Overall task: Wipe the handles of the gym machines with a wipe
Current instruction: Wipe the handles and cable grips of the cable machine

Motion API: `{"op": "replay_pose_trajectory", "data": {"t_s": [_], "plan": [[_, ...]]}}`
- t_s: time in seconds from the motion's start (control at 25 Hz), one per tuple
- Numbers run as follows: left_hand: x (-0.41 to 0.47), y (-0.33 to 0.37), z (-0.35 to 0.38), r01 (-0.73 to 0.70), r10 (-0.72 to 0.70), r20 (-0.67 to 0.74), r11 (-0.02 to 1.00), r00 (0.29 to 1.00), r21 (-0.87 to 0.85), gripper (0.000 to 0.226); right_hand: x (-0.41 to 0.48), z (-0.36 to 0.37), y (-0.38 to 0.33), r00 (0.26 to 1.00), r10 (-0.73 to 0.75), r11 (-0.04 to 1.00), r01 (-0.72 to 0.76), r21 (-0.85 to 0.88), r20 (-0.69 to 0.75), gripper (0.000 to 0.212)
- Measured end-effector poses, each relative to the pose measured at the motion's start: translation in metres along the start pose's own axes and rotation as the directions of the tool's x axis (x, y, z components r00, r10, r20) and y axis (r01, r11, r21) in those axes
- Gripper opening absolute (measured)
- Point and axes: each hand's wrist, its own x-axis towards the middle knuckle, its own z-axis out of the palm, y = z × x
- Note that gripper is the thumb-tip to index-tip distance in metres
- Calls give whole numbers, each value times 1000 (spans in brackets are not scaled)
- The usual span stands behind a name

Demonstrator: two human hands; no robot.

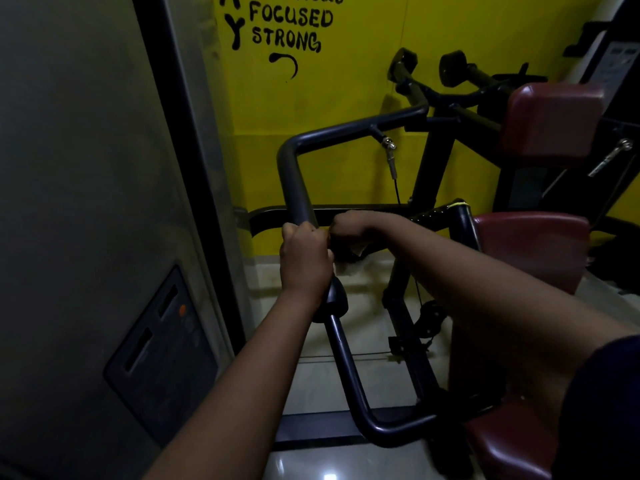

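A dark bent handle bar (pixel 295 178) of a gym machine runs down the middle of the view to a black rubber grip (pixel 334 299). My left hand (pixel 304 258) grips the bar just above that rubber grip. Right beside it, my right hand (pixel 349 233) has its fingers curled around a pale wipe (pixel 356 251), of which only a small corner shows below the hand. The wipe sits against the bar next to my left hand.
A grey panel (pixel 104 202) with a dark control box (pixel 162 355) fills the left. A yellow wall (pixel 346 98) with black lettering stands behind. Maroon seat pads (pixel 533 247) and the machine's black frame (pixel 429 168) crowd the right. Pale floor tiles (pixel 311 462) lie below.
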Motion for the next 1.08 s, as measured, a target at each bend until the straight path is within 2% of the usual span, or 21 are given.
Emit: {"op": "replay_pose_trajectory", "data": {"t_s": [0.12, 0.2, 0.28, 0.32, 0.36, 0.44, 0.52, 0.56, 0.64, 0.76, 0.84, 0.92, 1.0, 1.08], "plan": [[2, 2, 0, 6, -6, 22, 1000, 1000, 7, 18, -23, -9, 16, 986, -111, 969, 81, -233, -121, 26], [3, 6, -1, 5, -4, 57, 1000, 998, -15, 20, -42, -14, 35, 980, -32, 900, -58, -433, -198, 20], [4, 12, -3, 19, -16, 97, 999, 995, -37, 23, -57, -12, 47, 913, 126, 854, -299, -427, -387, 15], [5, 15, -5, 40, -34, 120, 998, 992, -45, 26, -59, -5, 45, 876, 169, 848, -363, -387, -452, 15], [6, 17, -6, 65, -56, 153, 997, 987, -50, 29, -59, 4, 40, 849, 167, 854, -379, -357, -502, 18], [12, 18, -7, 71, -61, 251, 997, 966, -30, 32, -52, 23, 24, 843, 23, 896, -255, -363, -538, 22], [18, 19, -6, 13, -16, 342, 1000, 940, 12, 33, -53, 34, 15, 878, -172, 899, -46, -436, -447, 25], [21, 21, -6, -2, 0, 366, 1000, 931, 5, 35, -56, 31, 17, 902, -204, 896, 16, -445, -379, 28], [24, 27, -2, -14, 26, 361, 999, 932, -36, 38, -64, 14, 29, 945, -118, 905, -24, -424, -306, 28], [28, 39, 6, -38, 72, 299, 992, 952, -118, 36, -69, -17, 48, 941, 115, 853, -258, -453, -319, 20], [33, 44, 10, -48, 88, 280, 988, 956, -146, 32, -63, -25, 51, 955, 66, 839, -210, -502, -289, 19], [39, 48, 8, -40, 77, 303, 991, 950, -126, 20, -56, -22, 49, 978, -88, 850, -24, -526, -188, 24], [44, 51, 2, -37, 76, 339, 992, 938, -121, 17, -52, -30, 54, 983, -139, 909, 79, -410, -120, 28], [46, 54, -3, -41, 94, 377, 988, 921, -148, 29, -47, -54, 66, 993, -45, 977, 21, -211, -108, 28]]}}
